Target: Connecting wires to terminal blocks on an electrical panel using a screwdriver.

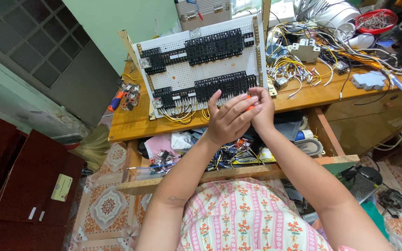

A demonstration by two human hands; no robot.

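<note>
Both hands meet in front of the perforated board (201,69), our chosen landmark. We see the left hand (229,118) with fingers extended and laid flat against the right hand (261,109); the two are pressed together around a small orange object (249,108), of which only a sliver shows between the fingers. We cannot tell what kind of object it is, nor which fingers actually pinch it.

Below the board, nearer to us than the hands, an open drawer (238,172) holds loose wires and small parts.

The board itself stands tilted on the wooden tabletop (131,123), just behind the hands. It carries two rows of black terminal blocks (219,86), with yellow wires (182,115) hanging from its lower edge.

Left of the board, an orange-handled screwdriver (116,100) lies beside a few small clear relays (131,95). Right of the board, a tangle of yellow and white wires (303,67) spreads across the tabletop. Beyond that tangle, at the far right, sits a red bowl (376,19) of small metal pieces.
</note>
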